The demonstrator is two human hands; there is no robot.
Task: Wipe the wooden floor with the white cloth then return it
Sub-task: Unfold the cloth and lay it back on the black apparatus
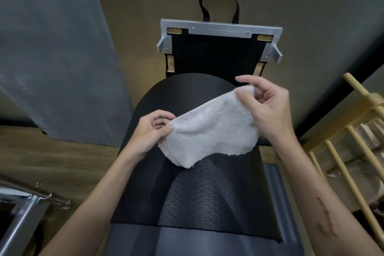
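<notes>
A fluffy white cloth point(209, 129) hangs spread between both hands above a black rounded pad point(166, 97). My left hand point(152, 131) pinches the cloth's lower left edge between thumb and fingers. My right hand point(268, 106) pinches its upper right corner, held a little higher. The cloth's lower edge droops loose over the black textured surface. Wooden floor point(58, 162) shows at the left, below the level of the pad.
A silver metal bracket point(220, 28) with a black strap loop point(219, 4) sits at the pad's far end. A grey panel point(52, 58) leans at the left. A light wooden rack point(349, 151) stands at the right, and metal bars point(27, 210) at the lower left.
</notes>
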